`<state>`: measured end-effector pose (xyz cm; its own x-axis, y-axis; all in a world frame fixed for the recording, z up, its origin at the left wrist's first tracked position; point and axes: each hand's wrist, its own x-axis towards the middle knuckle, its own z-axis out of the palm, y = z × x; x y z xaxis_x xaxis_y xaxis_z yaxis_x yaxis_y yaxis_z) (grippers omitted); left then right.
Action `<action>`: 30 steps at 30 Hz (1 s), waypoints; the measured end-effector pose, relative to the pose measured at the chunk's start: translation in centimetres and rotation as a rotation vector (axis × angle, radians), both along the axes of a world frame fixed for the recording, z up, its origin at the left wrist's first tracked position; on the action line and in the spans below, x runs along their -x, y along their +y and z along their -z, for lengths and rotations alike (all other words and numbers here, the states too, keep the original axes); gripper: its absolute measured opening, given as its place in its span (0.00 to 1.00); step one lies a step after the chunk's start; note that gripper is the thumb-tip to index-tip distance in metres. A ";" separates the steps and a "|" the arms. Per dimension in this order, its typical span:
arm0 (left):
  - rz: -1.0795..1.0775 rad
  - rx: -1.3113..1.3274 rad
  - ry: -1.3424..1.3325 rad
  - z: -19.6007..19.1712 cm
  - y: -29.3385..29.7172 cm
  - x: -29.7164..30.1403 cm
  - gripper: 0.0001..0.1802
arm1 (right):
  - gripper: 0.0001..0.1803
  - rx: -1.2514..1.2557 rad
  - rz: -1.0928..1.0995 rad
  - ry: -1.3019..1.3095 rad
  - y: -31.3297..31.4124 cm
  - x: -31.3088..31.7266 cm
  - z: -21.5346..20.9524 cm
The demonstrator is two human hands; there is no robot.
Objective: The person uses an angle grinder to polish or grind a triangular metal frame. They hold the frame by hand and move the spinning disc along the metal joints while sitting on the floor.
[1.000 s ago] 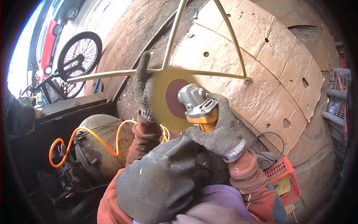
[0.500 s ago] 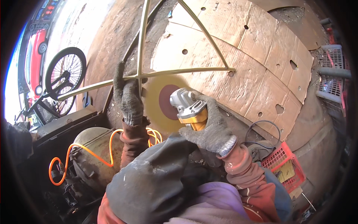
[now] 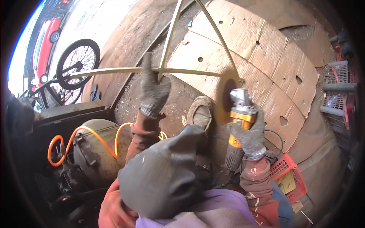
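Since the earlier frame the grinder [image 3: 238, 125] has swung out to the right, so that its disc [image 3: 224, 100] now shows nearly edge-on instead of as a broad yellow round, and the left hand [image 3: 153, 93] has slid up the frame to the joint where the bars cross.

The left hand, in a grey work glove, is closed around the yellow metal frame [image 3: 178, 71] right at that crossing, fingers pointing up along the upright bar. The right hand [image 3: 249, 133], also gloved in grey, is wrapped tight around the grinder's yellow and black body, with the silver head above the fingers and the disc standing close to the frame's right corner; whether disc and bar touch cannot be told.

The frame lies over a large round wooden board [image 3: 273, 57] made of planks with holes in it. A shoe [image 3: 200, 113] rests on the ground between the two hands. Lower left, an orange hose [image 3: 81, 133] loops over a dull round tank [image 3: 95, 152]. A red crate [image 3: 291, 178] sits at lower right, just beside the right sleeve. A bicycle wheel [image 3: 77, 62] and a red car [image 3: 45, 45] stand well apart at upper left.
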<state>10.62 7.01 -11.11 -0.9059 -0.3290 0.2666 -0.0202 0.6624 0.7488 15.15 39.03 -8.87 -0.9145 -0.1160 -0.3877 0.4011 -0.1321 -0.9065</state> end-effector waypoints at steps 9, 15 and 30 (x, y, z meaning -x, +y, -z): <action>-0.104 0.196 -0.329 1.7 -2.7 3.9 0.32 | 0.34 -0.181 0.381 0.329 9.7 -3.7 -6.5; 0.101 -0.139 -0.244 -2.3 -7.5 8.8 0.26 | 0.32 -0.196 0.699 0.488 14.1 -12.0 -15.6; 0.562 -0.338 -0.008 -29.3 -1.8 12.1 0.20 | 0.31 0.011 0.691 0.470 20.3 -19.0 -19.1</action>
